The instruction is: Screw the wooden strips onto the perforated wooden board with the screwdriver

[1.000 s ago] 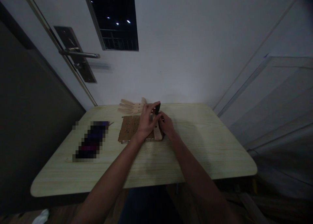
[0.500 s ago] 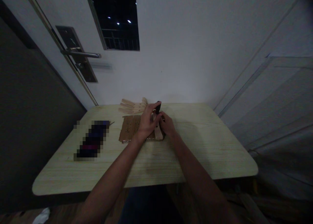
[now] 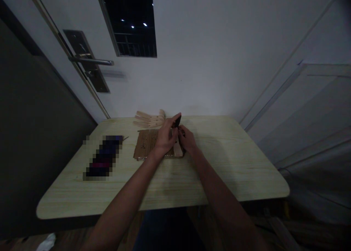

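My left hand (image 3: 164,137) is closed with its fingertips on a small dark, flat piece (image 3: 178,121) that stands tilted above the wood. Under and between my hands lies a pale wooden piece (image 3: 177,148) on a brown corrugated cardboard sheet (image 3: 144,143) with dark marks. My right hand (image 3: 187,138) is pinched close against the dark piece's lower end and the wood's far part. What its fingertips grip is hidden. Several pale, curved wooden pieces with small holes (image 3: 149,119) lie fanned out behind the cardboard.
A pixelated dark object (image 3: 102,158) lies on the left of the light wood-grain table (image 3: 241,170), a thin stick-like end poking from it. Behind the table rises a white door (image 3: 205,61) with a metal lever handle (image 3: 93,61).
The dark piece in my left fingers leans slightly more to the right, and my fingertips have shifted a little. Everything else stays in place.
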A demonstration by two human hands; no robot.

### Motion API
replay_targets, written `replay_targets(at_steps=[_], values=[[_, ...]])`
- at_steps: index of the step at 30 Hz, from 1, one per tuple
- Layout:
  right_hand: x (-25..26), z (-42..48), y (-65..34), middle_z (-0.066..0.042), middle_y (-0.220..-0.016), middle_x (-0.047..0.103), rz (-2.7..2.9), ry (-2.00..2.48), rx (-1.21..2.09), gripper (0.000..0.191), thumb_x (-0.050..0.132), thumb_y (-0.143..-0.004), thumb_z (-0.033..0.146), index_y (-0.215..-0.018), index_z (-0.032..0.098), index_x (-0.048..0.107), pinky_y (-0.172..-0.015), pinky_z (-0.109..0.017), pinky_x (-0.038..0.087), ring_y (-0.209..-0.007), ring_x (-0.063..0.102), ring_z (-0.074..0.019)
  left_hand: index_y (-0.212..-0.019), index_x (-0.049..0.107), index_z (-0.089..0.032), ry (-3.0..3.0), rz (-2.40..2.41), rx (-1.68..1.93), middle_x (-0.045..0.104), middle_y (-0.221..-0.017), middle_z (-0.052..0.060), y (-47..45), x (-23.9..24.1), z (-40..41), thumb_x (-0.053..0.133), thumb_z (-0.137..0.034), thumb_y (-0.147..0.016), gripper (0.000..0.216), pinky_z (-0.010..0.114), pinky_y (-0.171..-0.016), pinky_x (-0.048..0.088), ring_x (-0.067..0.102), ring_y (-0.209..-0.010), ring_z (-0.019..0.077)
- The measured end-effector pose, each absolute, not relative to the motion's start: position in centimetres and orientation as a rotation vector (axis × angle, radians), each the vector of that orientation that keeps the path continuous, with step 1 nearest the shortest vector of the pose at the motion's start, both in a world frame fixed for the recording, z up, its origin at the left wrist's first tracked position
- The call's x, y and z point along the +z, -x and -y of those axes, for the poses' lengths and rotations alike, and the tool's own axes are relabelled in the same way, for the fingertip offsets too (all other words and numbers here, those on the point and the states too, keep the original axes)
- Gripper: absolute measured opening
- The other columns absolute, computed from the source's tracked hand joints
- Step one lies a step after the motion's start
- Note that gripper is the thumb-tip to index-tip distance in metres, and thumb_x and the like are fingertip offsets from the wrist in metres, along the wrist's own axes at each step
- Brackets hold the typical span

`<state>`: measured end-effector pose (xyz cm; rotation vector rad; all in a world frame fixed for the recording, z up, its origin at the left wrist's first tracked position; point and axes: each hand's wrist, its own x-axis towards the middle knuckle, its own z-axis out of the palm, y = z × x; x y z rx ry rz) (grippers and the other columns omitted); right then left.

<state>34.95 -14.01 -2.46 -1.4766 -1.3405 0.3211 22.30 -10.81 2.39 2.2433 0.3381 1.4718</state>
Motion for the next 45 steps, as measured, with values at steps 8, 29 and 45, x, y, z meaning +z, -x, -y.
replay_targets(at_steps=[8,29,45], values=[[-2.05,14.27,-34.78,-0.005,-0.09,0.07,1.296,1.449,0.349,0.016,0.046,-0.088,0.027,-0.09,0.022,0.06,-0.08,-0.034,0.051,-0.083,0.064,-0.0194,-0.134,0.05,-0.027,-2.198,-0.384,1.492,0.057,-0.12,0.008,-22.2,2.55,10.74,0.055,-0.032,-0.092,0.042,0.035,-0.089,0.049,0.055,-0.107,0.02],[-2.22,14.16,-34.92,-0.005,-0.091,0.07,1.328,1.48,0.355,0.017,0.043,-0.089,0.025,-0.09,0.022,0.06,-0.081,-0.035,0.051,-0.084,0.065,-0.02,-0.133,0.047,-0.025,-2.145,-0.351,1.462,0.058,-0.126,0.01,-22.45,2.0,10.64,0.048,-0.028,-0.095,0.038,0.037,-0.091,0.051,0.06,-0.105,0.0187],[-2.09,14.2,-34.88,-0.005,-0.091,0.071,1.325,1.472,0.361,0.016,0.044,-0.088,0.024,-0.091,0.023,0.06,-0.082,-0.035,0.051,-0.085,0.065,-0.0198,-0.135,0.045,-0.027,-2.143,-0.378,1.538,0.056,-0.122,0.01,-22.64,1.84,10.42,0.053,-0.03,-0.093,0.043,0.034,-0.083,0.053,0.057,-0.101,0.0188]])
